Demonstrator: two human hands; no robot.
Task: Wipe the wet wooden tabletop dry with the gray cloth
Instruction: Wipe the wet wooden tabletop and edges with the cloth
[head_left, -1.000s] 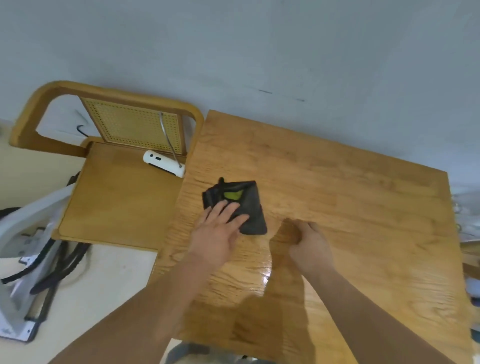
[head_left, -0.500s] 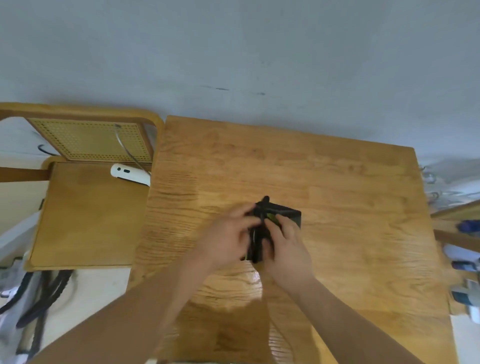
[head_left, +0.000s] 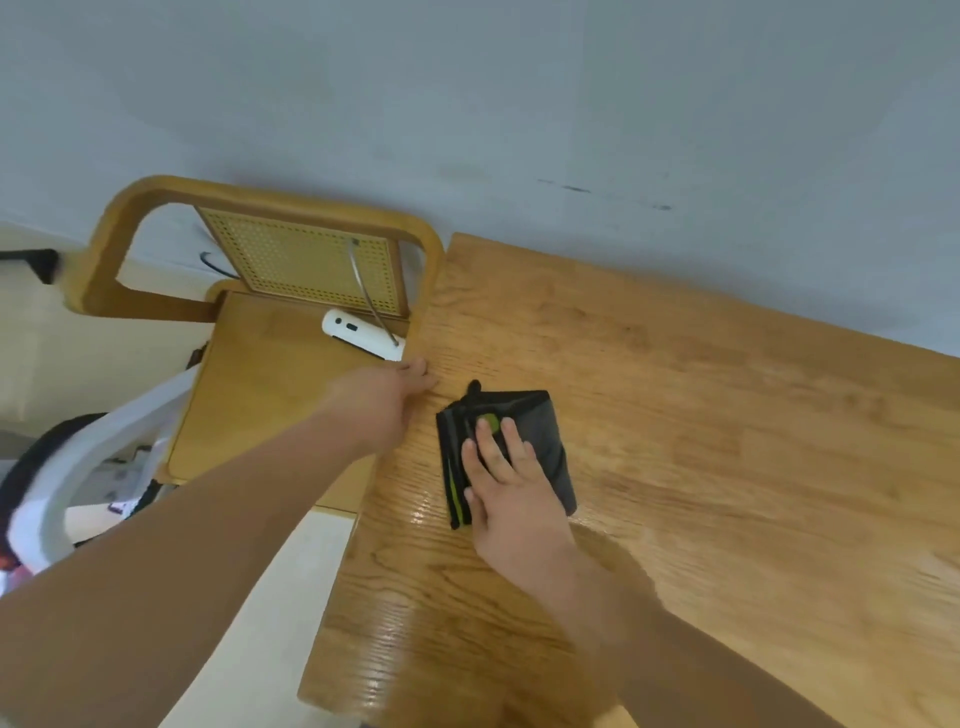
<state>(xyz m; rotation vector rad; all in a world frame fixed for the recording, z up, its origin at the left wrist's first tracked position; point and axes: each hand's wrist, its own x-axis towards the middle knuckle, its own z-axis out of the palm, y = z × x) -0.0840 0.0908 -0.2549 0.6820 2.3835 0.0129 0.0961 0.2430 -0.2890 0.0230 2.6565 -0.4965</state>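
A folded dark gray cloth (head_left: 540, 436) with green marks lies flat near the left edge of the wooden tabletop (head_left: 701, 441). My right hand (head_left: 511, 483) presses on it with straight, spread fingers. My left hand (head_left: 387, 397) rests at the table's left edge, its fingertips touching the wood beside the cloth and holding nothing. Wet, glossy streaks shine on the tabletop just below the cloth and toward the near left corner.
A wooden chair (head_left: 270, 332) with a cane back stands against the table's left side. On its seat lies a white device (head_left: 358, 335) with a gray cable. A gray wall runs behind the table. White and black equipment (head_left: 78, 467) sits on the floor at left.
Both hands were on the cloth half a second ago. Now my left hand has let go and moved left to the table's edge, while my right hand lies flat on the cloth.
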